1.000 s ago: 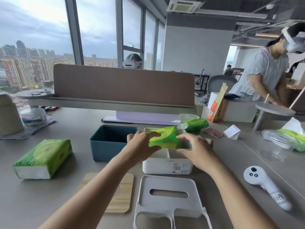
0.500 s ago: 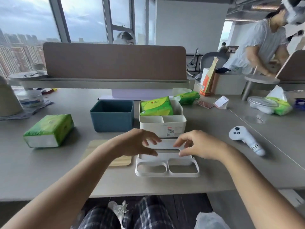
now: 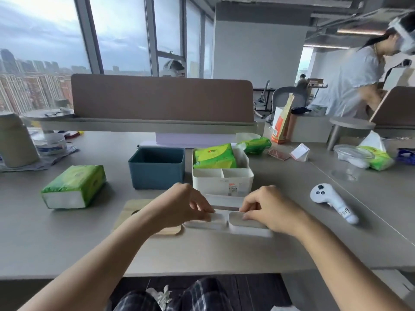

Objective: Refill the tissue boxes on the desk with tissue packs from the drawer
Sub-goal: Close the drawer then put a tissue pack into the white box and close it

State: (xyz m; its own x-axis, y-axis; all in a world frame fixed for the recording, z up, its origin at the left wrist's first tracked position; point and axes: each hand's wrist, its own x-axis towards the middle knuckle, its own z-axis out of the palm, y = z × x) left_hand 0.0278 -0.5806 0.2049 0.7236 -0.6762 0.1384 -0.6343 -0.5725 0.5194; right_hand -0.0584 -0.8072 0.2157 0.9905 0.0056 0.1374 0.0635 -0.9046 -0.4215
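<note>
A white tissue box (image 3: 222, 181) stands at the desk's middle with a green tissue pack (image 3: 214, 156) lying in its rear compartment. Its white lid (image 3: 226, 223) lies flat on the desk in front of it. My left hand (image 3: 183, 206) grips the lid's left side and my right hand (image 3: 268, 208) grips its right side, fingers curled over the edges. An empty dark teal tissue box (image 3: 157, 168) stands left of the white one. Its wooden lid (image 3: 134, 209) lies partly under my left forearm. A second green tissue pack (image 3: 75, 187) rests at the left.
A white controller (image 3: 332, 203) lies at the right. An opened green pack (image 3: 254, 144) sits behind the white box, another pack with tissue pulled out (image 3: 377, 153) at far right. A brown divider (image 3: 161, 97) closes the back. A person (image 3: 359, 79) works at the right.
My hands left the green pack in the white box and drew back toward me. They now hold the white lid on the desk, and the view tilted down.
</note>
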